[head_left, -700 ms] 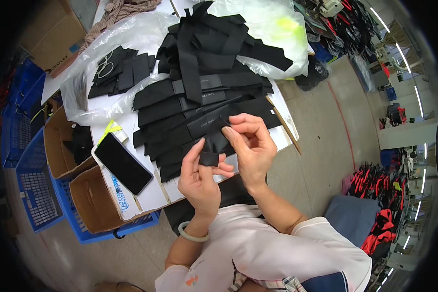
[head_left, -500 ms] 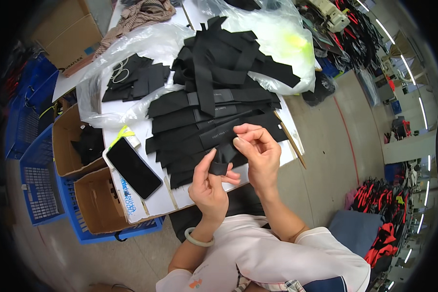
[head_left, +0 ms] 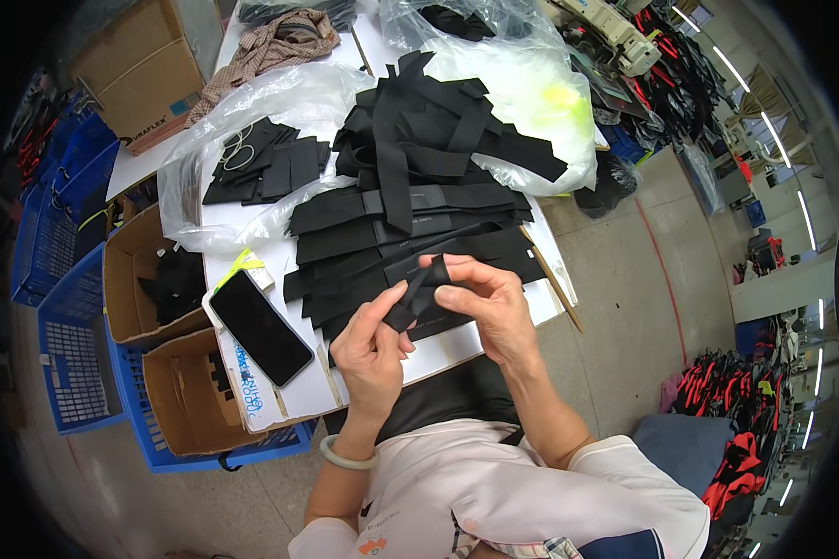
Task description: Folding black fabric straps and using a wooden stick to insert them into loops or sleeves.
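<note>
Between my hands is a small folded black fabric piece point(head_left: 421, 296), raised just over the near end of the stacked strips. My left hand point(head_left: 373, 343) pinches its left side between thumb and fingers. On its right side my right hand point(head_left: 490, 306) grips it, thumb below the bent index finger. Beneath and beyond lie overlapping black fabric strips point(head_left: 331, 224), several with a satin-like label patch in the middle. A loose heap of black strips point(head_left: 438, 116) rises behind them. Part of the held piece is hidden by my fingers.
Left of the strips lies a dark-screened phone point(head_left: 261, 326). Black squares point(head_left: 289, 163) rest on a clear plastic bag point(head_left: 191, 177). A thin wooden stick point(head_left: 559, 284) lies along the table's right edge. Cardboard boxes point(head_left: 182, 396) and a blue crate point(head_left: 79, 345) stand at left.
Both hands have shifted slightly left with the black fabric piece, which is now turned and folded more upright between the fingers. The view has tilted a little.
</note>
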A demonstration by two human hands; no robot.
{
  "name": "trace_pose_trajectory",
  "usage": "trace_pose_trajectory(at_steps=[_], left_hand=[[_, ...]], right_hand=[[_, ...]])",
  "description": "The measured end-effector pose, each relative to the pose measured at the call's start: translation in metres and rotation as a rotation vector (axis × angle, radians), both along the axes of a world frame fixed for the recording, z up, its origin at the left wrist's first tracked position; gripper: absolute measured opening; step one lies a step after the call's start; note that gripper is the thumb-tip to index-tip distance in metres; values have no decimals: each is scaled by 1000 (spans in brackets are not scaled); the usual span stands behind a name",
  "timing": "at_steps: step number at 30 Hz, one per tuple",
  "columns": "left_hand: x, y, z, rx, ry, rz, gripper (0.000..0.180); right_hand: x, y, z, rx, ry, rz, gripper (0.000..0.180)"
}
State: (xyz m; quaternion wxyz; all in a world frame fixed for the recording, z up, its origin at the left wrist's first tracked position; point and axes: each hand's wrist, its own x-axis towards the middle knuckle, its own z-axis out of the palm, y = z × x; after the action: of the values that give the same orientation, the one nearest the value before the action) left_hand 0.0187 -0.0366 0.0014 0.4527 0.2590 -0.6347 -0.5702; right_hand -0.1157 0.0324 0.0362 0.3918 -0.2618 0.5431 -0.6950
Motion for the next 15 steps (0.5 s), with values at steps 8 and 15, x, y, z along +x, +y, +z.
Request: trace_pose_trajectory(at_steps=[8, 15], left_hand=[[3, -19, 5, 5, -26, -108, 43], [12, -60, 17, -74, -120, -383, 43]], right_hand=[[-4, 4, -6, -15, -395, 105, 13], [4, 10, 0, 177, -266, 314, 23]])
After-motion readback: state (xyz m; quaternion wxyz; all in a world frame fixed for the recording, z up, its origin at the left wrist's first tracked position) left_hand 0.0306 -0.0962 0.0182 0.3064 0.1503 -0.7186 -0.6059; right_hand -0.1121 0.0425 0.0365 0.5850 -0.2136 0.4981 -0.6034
